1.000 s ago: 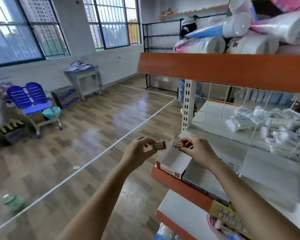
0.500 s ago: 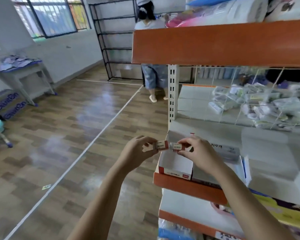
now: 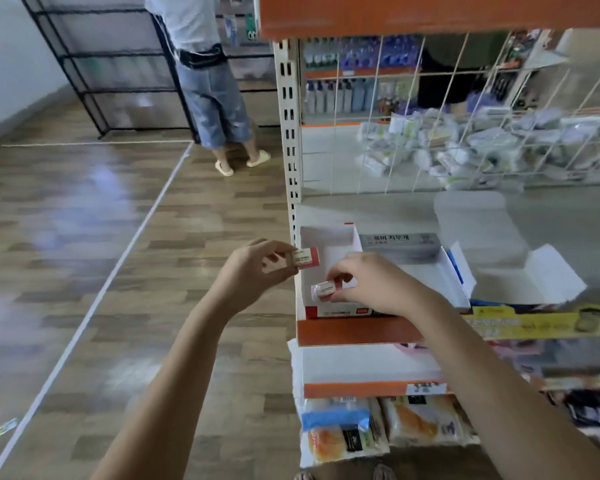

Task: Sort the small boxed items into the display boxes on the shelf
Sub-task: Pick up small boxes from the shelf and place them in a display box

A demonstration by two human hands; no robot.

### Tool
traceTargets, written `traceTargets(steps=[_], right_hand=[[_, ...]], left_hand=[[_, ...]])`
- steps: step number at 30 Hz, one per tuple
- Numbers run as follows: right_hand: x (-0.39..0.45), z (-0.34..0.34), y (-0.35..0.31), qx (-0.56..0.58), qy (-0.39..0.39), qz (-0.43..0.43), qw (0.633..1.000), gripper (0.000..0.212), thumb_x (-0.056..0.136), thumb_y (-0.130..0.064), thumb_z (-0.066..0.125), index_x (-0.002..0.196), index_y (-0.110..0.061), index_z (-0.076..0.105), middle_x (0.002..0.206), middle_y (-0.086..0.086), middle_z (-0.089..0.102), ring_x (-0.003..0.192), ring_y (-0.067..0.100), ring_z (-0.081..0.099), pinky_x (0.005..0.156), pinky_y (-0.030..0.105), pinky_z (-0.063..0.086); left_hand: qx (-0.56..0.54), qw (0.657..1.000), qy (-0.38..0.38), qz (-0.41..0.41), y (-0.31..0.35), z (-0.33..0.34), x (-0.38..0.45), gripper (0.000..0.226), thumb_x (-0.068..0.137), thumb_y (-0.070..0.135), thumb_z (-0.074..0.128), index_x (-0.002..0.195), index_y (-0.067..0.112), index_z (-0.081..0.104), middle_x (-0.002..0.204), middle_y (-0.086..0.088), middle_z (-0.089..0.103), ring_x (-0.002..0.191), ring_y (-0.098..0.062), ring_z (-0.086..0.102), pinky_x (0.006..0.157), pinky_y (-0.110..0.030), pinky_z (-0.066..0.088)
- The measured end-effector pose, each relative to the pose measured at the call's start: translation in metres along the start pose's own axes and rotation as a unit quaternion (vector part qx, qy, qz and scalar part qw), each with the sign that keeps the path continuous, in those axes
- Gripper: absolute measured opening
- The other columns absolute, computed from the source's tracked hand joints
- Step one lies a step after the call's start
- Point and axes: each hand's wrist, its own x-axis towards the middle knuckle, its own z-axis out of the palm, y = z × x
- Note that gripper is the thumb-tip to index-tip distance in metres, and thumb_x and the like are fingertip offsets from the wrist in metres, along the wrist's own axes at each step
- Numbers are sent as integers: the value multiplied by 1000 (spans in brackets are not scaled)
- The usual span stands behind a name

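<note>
My left hand (image 3: 253, 271) pinches a small red-and-white boxed item (image 3: 305, 258) just left of the shelf's edge. My right hand (image 3: 371, 284) pinches a second small boxed item (image 3: 324, 290) low inside the open white display box (image 3: 326, 237) with red trim. This box stands at the left end of the shelf (image 3: 354, 332). Beside it on the right sits a second open display box (image 3: 440, 282) with a grey lid (image 3: 400, 245) bearing print.
A white wire grid (image 3: 430, 109) backs the shelf, with wrapped packets (image 3: 465, 147) heaped behind it. A loose white carton (image 3: 520, 265) lies open to the right. Bagged goods (image 3: 378, 427) fill the lower shelf. Another person (image 3: 212, 81) stands at a black rack across the wooden floor.
My right hand has dropped with its item down into the left display box, away from the left hand's item. My view has swung right and downward towards the shelf.
</note>
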Motion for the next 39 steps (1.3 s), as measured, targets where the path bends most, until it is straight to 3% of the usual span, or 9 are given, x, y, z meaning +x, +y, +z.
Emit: traceTargets(steps=[4,10,15,21,28,35,39], right_hand=[[5,0,2,2,-24,9,1000,25,87,-36,63,107,-21,65,97,-9,58,88,10,55,73,23,44],[17,2,0,-8,-42,8,999,25,88,-39,60,104,-20,66,97,-6,59,88,14,56,77,30,48],[20,3,1,-3,-53,-5,999,27,89,-35,59,114,-25,63,99,-10,54,89,8,51,67,16,38],[23,8,3,-10,-87,3,996,31,88,-39,58,116,-24,60,106,-4,55,96,15,55,83,30,46],[24,8,2,-20,-115,5,993,31,88,-29,53,118,-23,58,111,-1,53,102,18,53,88,32,45],[28,0,-2,-8,-159,-5,987,34,89,-35,57,120,-20,58,116,-1,55,103,15,53,87,29,44],[31,2,-1,6,-169,-13,986,29,90,-32,58,117,-22,59,115,-4,57,93,9,52,78,22,42]], left_hand=[[-15,1000,-8,-10,-10,4,3,31,77,25,75,107,23,67,95,13,61,80,7,55,67,-2,40],[-22,999,-20,-25,-19,6,8,33,79,25,72,111,24,65,96,15,60,84,8,56,71,-6,44],[-30,999,-27,-33,-25,8,13,33,77,30,71,109,27,65,98,13,62,88,-1,59,76,-16,48],[-32,999,-22,-28,-32,13,25,32,75,30,74,106,30,66,97,18,62,87,-1,59,76,-17,49],[-32,999,-38,-1,-28,19,39,33,76,31,73,108,28,65,100,15,62,88,2,58,79,-22,51],[-34,999,-40,5,-26,25,45,33,77,29,73,110,24,66,98,11,63,87,-1,58,78,-18,49],[-34,998,-43,0,-26,26,44,33,78,29,73,110,25,66,97,15,59,88,1,57,78,-12,47]])
